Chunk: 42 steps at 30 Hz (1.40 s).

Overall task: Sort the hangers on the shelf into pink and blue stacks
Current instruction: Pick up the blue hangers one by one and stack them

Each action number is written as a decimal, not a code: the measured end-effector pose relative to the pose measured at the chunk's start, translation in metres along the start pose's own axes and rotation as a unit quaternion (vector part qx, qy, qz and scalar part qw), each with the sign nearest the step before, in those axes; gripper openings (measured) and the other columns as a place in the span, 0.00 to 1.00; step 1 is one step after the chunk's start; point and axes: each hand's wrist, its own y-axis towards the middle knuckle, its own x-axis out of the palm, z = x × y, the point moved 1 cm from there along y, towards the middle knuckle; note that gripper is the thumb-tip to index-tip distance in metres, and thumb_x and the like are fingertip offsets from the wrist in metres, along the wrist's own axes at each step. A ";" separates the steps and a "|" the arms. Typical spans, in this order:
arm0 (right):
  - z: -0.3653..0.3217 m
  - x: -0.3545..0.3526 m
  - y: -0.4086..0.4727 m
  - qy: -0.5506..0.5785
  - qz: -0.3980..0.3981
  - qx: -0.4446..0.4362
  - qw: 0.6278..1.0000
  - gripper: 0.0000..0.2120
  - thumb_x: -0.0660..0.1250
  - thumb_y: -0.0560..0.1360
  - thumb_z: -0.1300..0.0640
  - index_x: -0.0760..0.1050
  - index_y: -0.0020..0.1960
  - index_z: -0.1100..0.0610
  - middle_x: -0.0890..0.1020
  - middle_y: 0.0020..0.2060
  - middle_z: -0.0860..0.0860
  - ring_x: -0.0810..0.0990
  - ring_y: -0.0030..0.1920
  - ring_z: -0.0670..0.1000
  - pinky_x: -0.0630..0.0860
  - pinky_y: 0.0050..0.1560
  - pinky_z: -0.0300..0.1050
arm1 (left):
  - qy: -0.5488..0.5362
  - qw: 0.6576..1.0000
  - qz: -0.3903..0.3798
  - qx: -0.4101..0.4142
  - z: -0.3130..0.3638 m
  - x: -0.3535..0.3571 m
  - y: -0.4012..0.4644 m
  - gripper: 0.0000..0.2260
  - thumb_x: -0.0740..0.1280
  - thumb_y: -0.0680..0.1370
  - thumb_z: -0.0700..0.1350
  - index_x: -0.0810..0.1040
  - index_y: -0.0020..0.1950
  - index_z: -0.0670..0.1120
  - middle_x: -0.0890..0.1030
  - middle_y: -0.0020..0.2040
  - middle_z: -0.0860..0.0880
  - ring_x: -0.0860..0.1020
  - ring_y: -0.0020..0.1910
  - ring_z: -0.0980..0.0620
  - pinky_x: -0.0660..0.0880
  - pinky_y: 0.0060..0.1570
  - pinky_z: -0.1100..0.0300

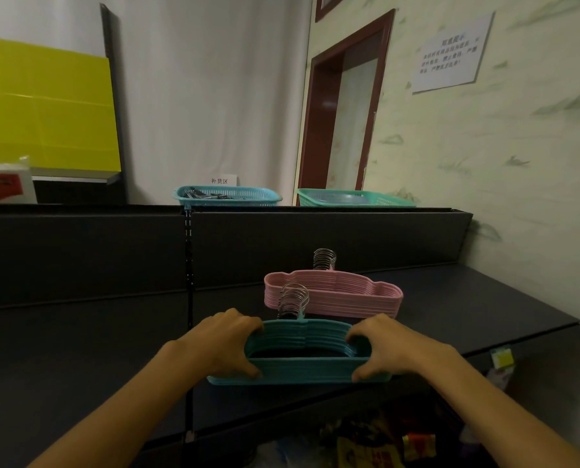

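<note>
From the head camera, a dark shelf runs across in front of the person. A stack of blue hangers lies flat near the front edge of the shelf, about in the middle of it. The left hand grips the left end of the blue stack, with the fingers curled over the top and the thumb at the front. The right hand grips the right end the same way. A bunch of metal hooks sticks up from the back of the blue stack. Just behind it, closer to the back wall of the shelf, lies a stack of pink hangers, with its own hooks standing up at the back. The two stacks are near each other, but I cannot tell if they touch. On top of the shelf's back wall sit a blue basket and, to its right, a green basket. A white paper sign hangs on the wall to the right. At the far left is a yellow board.
</note>
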 end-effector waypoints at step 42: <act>0.004 -0.002 0.008 -0.043 -0.029 -0.035 0.998 0.34 0.74 0.62 0.32 0.75 0.62 0.48 0.77 0.59 0.47 0.75 0.56 0.49 0.75 0.53 0.46 | -0.044 0.996 -0.072 -0.037 -0.009 0.012 0.015 0.29 0.72 0.69 0.61 0.66 0.66 0.59 0.70 0.59 0.56 0.68 0.57 0.55 0.69 0.58 0.57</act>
